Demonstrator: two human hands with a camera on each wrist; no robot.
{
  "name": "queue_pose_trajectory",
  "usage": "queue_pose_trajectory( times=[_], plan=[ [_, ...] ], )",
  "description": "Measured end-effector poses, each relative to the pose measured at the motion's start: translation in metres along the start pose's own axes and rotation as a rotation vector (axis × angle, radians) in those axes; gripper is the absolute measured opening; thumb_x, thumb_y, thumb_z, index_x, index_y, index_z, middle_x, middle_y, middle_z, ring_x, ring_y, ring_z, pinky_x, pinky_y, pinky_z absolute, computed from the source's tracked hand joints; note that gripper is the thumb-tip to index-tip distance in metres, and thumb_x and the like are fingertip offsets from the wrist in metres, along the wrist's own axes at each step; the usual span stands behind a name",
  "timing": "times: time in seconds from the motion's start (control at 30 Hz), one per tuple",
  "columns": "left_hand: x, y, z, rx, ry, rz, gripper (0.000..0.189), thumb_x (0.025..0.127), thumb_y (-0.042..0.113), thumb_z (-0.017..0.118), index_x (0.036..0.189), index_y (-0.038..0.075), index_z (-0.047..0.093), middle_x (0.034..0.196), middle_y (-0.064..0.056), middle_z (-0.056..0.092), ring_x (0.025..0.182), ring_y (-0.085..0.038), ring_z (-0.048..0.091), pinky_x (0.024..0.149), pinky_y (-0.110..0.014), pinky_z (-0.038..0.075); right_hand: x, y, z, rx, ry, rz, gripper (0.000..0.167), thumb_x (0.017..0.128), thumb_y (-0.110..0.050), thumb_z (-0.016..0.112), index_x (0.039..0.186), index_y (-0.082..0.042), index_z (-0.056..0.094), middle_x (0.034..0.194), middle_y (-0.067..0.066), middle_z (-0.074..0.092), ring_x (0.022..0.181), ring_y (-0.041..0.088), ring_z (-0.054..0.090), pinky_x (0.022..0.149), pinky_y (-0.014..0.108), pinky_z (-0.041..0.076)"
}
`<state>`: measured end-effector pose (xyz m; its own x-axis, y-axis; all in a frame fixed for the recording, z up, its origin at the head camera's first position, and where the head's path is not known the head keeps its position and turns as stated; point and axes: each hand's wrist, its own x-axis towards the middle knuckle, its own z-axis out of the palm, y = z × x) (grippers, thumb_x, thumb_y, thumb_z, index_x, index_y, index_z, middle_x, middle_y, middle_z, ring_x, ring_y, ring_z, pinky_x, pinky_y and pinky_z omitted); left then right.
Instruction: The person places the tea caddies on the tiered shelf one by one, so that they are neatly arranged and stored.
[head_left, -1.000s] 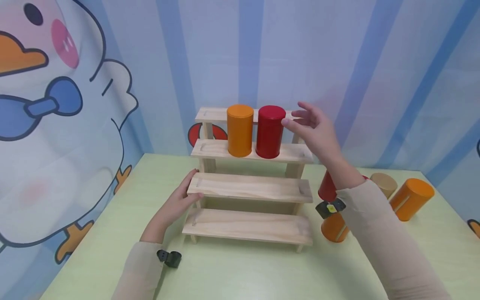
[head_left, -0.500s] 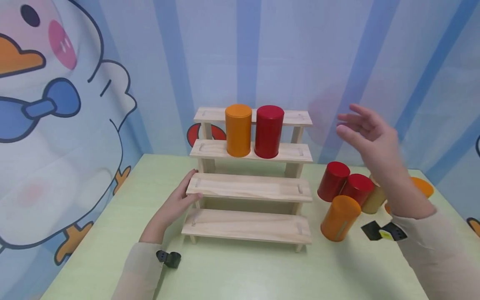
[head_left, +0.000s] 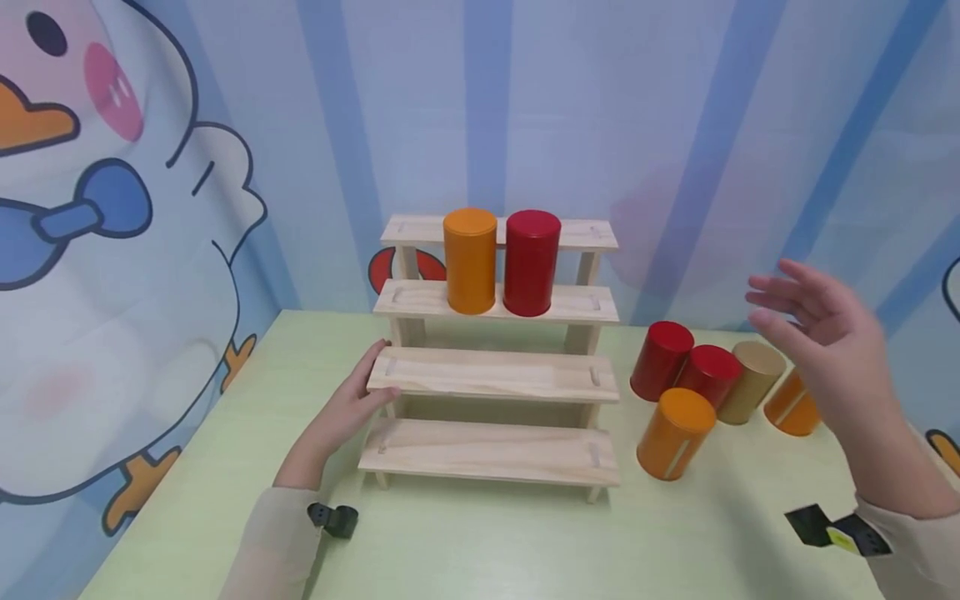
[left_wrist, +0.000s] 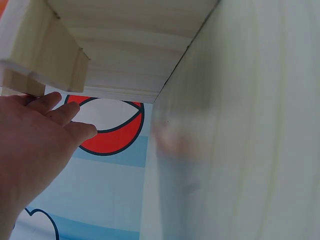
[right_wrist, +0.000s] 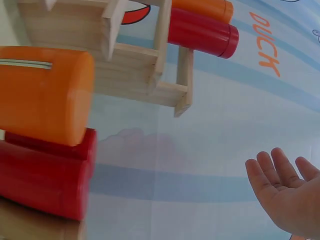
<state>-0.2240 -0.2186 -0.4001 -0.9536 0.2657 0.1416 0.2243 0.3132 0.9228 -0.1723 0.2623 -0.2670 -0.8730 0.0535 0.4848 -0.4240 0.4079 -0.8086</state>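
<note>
A stepped wooden display rack [head_left: 487, 375] stands mid-table. An orange canister [head_left: 470, 262] and a red canister [head_left: 532, 265] stand side by side on its second tier from the top. My left hand [head_left: 341, 417] holds the left end of the tier below, thumb at the front edge and fingers toward the back; in the left wrist view the fingertips [left_wrist: 82, 131] reach along the wood. With nothing in it, my right hand [head_left: 832, 333] hovers at the right, fingers loosely bent. It overlaps an orange canister [head_left: 793, 406] in the head view.
Right of the rack on the light green table [head_left: 480, 542] stand two red canisters, one farther back [head_left: 662, 361] and one nearer [head_left: 711, 375], a gold canister [head_left: 752, 379] and a front orange canister [head_left: 677, 433]. A blue striped cloth backdrop [head_left: 585, 100] with a duck rises behind.
My right hand has moved away from the red canister on the rack, to the right and down, over the standing canisters. My left hand stays on the rack.
</note>
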Motion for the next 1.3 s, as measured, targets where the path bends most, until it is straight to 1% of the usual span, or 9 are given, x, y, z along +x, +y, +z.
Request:
queue_pose_trajectory(
  times=[0.07, 0.13, 0.37, 0.5, 0.7, 1.0, 1.1, 1.2, 1.3],
  plan=[
    [0.000, 0.000, 0.000, -0.003, -0.001, 0.003, 0.078, 0.097, 0.018, 0.054, 0.156, 0.012, 0.003, 0.160, -0.018, 0.008, 0.144, -0.040, 0.019, 0.113, -0.056, 0.022, -0.008, 0.008, -0.001, -0.065, 0.006, -0.002, 0.059, 0.094, -0.006, 0.060, 0.148, -0.017, 0.038, 0.121, -0.021, 0.056, 0.109, -0.007, 0.053, 0.088, 0.003, 0.041],
    [0.000, 0.000, 0.000, -0.001, 0.000, 0.003, 0.078, 0.097, 0.018, 0.054, 0.156, 0.013, 0.004, 0.160, -0.018, 0.008, 0.143, -0.040, 0.020, 0.113, -0.056, 0.023, -0.015, 0.015, -0.002, -0.066, 0.000, 0.004, 0.060, 0.093, -0.005, 0.060, 0.148, -0.017, 0.039, 0.120, -0.022, 0.056, 0.108, -0.008, 0.052, 0.086, 0.002, 0.041],
    [-0.001, 0.000, -0.002, 0.004, 0.003, 0.012, 0.078, 0.097, 0.019, 0.055, 0.156, 0.013, 0.005, 0.160, -0.018, 0.009, 0.143, -0.040, 0.021, 0.113, -0.058, 0.023, -0.033, 0.039, -0.003, 0.079, -0.069, 0.094, 0.059, 0.092, -0.003, 0.061, 0.146, -0.016, 0.041, 0.118, -0.019, 0.060, 0.106, -0.008, 0.056, 0.081, 0.001, 0.042],
    [-0.001, -0.001, -0.001, 0.000, 0.001, 0.008, 0.077, 0.098, 0.019, 0.054, 0.156, 0.013, 0.004, 0.160, -0.017, 0.009, 0.144, -0.040, 0.020, 0.113, -0.058, 0.022, -0.041, 0.053, 0.001, 0.017, -0.091, 0.117, 0.058, 0.092, -0.006, 0.062, 0.146, -0.016, 0.042, 0.118, -0.022, 0.059, 0.105, -0.010, 0.056, 0.081, 0.002, 0.043],
    [-0.001, 0.000, 0.001, -0.006, -0.002, 0.010, 0.077, 0.098, 0.018, 0.054, 0.156, 0.013, 0.005, 0.160, -0.018, 0.010, 0.143, -0.040, 0.021, 0.113, -0.057, 0.023, -0.051, 0.069, 0.007, 0.017, -0.121, 0.141, 0.057, 0.092, -0.007, 0.063, 0.145, -0.013, 0.043, 0.117, -0.024, 0.059, 0.103, -0.010, 0.056, 0.081, 0.003, 0.044],
    [0.000, -0.002, 0.001, 0.012, 0.001, 0.019, 0.077, 0.098, 0.019, 0.054, 0.156, 0.013, 0.004, 0.160, -0.017, 0.009, 0.143, -0.040, 0.021, 0.112, -0.058, 0.024, -0.055, 0.091, 0.016, -0.075, -0.188, 0.250, 0.065, 0.094, -0.024, 0.063, 0.147, -0.001, 0.033, 0.117, -0.025, 0.053, 0.100, -0.014, 0.052, 0.077, 0.007, 0.048],
    [0.000, -0.002, 0.001, 0.010, 0.003, 0.020, 0.079, 0.097, 0.021, 0.055, 0.156, 0.013, 0.004, 0.160, -0.018, 0.009, 0.143, -0.041, 0.021, 0.112, -0.058, 0.024, -0.055, 0.096, 0.018, -0.100, -0.227, 0.284, 0.068, 0.094, -0.029, 0.063, 0.148, -0.002, 0.033, 0.120, -0.021, 0.052, 0.099, -0.016, 0.049, 0.077, 0.008, 0.048],
    [0.000, -0.002, 0.001, 0.010, 0.003, 0.025, 0.080, 0.096, 0.023, 0.056, 0.156, 0.012, 0.003, 0.160, -0.018, 0.010, 0.143, -0.041, 0.022, 0.111, -0.059, 0.025, -0.055, 0.099, 0.021, -0.118, -0.264, 0.310, 0.070, 0.094, -0.032, 0.063, 0.148, -0.002, 0.032, 0.129, -0.005, 0.054, 0.100, -0.014, 0.048, 0.078, 0.008, 0.048],
    [0.000, -0.002, 0.001, 0.026, 0.010, 0.033, 0.081, 0.096, 0.026, 0.056, 0.156, 0.012, 0.004, 0.159, -0.019, 0.011, 0.142, -0.042, 0.023, 0.110, -0.059, 0.027, -0.055, 0.101, 0.025, -0.123, -0.303, 0.353, 0.074, 0.093, -0.034, 0.063, 0.150, -0.002, 0.028, 0.141, 0.015, 0.046, 0.114, 0.007, 0.052, 0.079, 0.010, 0.048]
  ],
)
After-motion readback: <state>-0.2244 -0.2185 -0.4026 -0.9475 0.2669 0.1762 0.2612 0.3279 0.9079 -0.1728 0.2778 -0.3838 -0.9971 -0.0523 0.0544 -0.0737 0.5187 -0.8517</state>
